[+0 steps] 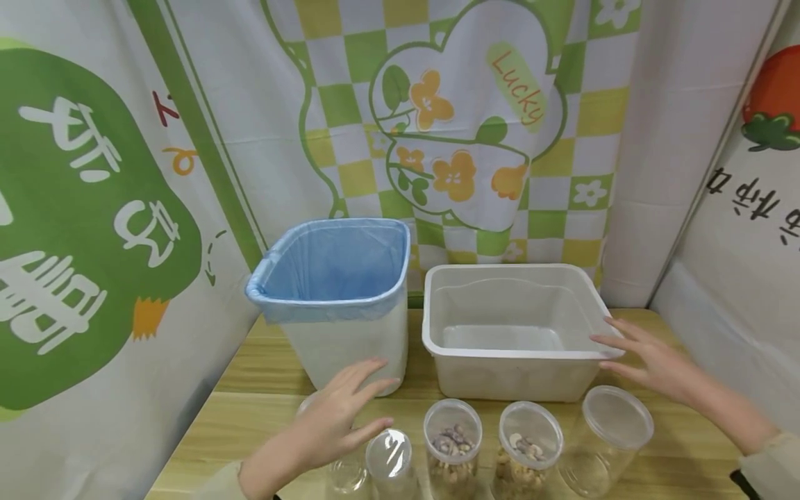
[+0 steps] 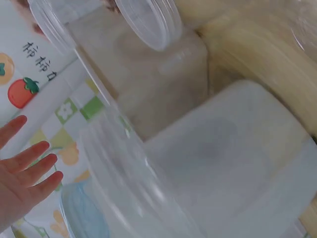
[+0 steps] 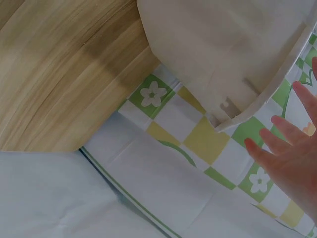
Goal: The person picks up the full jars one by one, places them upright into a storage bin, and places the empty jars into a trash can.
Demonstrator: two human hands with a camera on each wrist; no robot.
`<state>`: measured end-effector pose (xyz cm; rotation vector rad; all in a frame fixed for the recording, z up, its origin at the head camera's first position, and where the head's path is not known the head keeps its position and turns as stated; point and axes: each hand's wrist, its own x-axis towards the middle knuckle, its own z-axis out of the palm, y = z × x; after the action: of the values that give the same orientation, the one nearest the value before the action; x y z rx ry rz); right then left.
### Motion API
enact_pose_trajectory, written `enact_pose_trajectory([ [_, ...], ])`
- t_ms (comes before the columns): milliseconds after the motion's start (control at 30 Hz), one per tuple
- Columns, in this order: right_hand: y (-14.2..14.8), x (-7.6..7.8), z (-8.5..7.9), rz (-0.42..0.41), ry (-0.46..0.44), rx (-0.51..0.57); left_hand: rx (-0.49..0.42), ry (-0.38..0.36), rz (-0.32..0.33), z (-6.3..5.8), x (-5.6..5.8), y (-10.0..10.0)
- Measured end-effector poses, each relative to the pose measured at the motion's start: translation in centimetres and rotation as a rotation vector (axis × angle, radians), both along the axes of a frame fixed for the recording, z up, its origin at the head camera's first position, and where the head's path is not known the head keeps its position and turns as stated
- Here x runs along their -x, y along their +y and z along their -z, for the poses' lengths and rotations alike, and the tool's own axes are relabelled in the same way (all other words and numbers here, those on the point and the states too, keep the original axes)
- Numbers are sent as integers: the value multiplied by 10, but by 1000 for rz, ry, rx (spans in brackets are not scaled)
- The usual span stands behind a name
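Note:
My left hand (image 1: 319,423) hovers with fingers spread in front of the bin (image 1: 350,340), which has a blue liner (image 1: 331,260). Below it stand a clear lidded jar (image 1: 390,462) and another clear jar (image 1: 346,479), partly hidden by the hand. My right hand (image 1: 656,364) reaches out at the right end of a white plastic tub (image 1: 512,375). Its fingers overlap the rim in the head view; in the right wrist view these fingers (image 3: 290,131) look apart from the tub. Neither hand holds anything.
Two lidded jars with nuts, a left one (image 1: 453,444) and a right one (image 1: 528,451), stand before the tub. Farther right is a clear jar (image 1: 606,437) without visible contents. Printed curtains (image 1: 462,118) enclose the wooden table (image 1: 237,417) at the back and sides.

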<state>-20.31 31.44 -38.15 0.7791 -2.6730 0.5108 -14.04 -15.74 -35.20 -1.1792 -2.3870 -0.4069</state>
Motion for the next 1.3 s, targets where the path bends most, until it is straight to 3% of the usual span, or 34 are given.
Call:
enact_pose_trajectory([
  [333,-7,4,8,2,56,69,-27,-161,48,14,-8,37],
  [567,-9,7,14,-14,191,71,-33,-299,38,29,-10,53],
  [700,-9,8,16,-18,237,87,-82,-343,37,39,-11,60],
  [1133,-11,9,22,9,253,133,-269,-510,86,63,-4,75],
  [1300,-10,9,21,14,242,133,-325,-512,68,66,-1,78],
])
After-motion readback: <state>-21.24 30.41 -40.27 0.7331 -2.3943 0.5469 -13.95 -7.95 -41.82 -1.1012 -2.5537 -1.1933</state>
